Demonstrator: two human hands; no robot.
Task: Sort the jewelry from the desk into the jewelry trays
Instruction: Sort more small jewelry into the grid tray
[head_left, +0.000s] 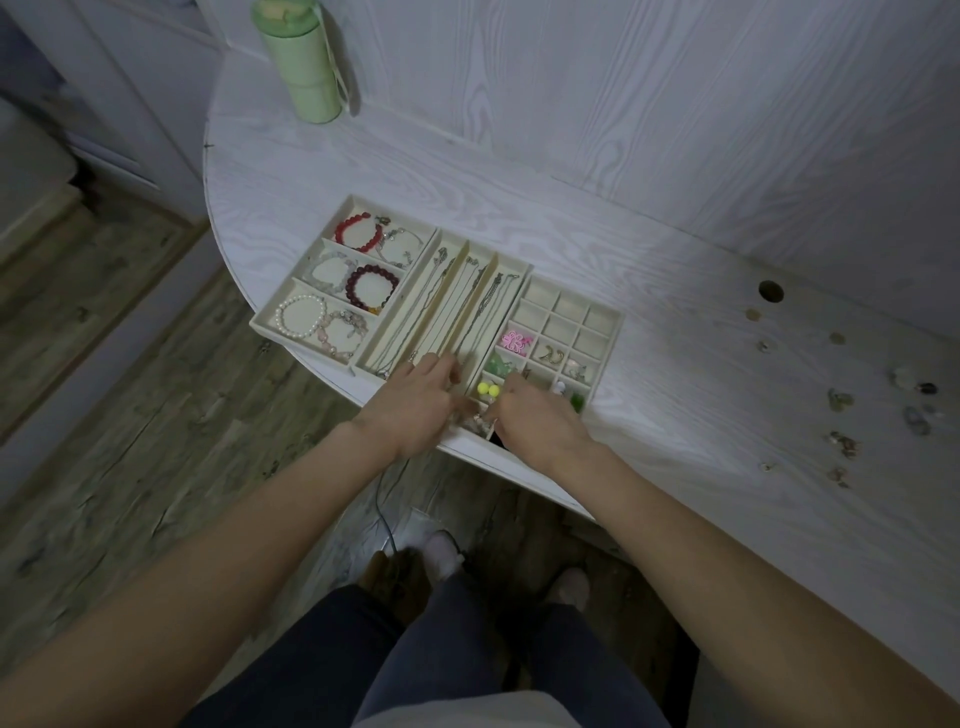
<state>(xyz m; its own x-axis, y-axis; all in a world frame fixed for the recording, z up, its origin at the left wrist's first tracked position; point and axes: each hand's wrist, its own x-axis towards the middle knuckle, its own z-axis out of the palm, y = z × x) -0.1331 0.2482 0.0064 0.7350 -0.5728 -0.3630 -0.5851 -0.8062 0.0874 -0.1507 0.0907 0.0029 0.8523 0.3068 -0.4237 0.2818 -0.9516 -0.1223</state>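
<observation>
Bracelets, necklaces sorted; loose pieces remain on desk. Your left hand fingers relaxed; right hand grip unclear.

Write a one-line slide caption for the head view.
Both hands work at the near edge of the grid tray; loose jewelry waits on the desk.

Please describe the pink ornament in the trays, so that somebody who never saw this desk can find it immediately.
Three cream trays sit side by side on the white desk; take the grid tray of small square cells, farthest from the green bottle. The pink ornament lies in its left column, the only pink piece in that tray, just beyond the green beads.
</observation>
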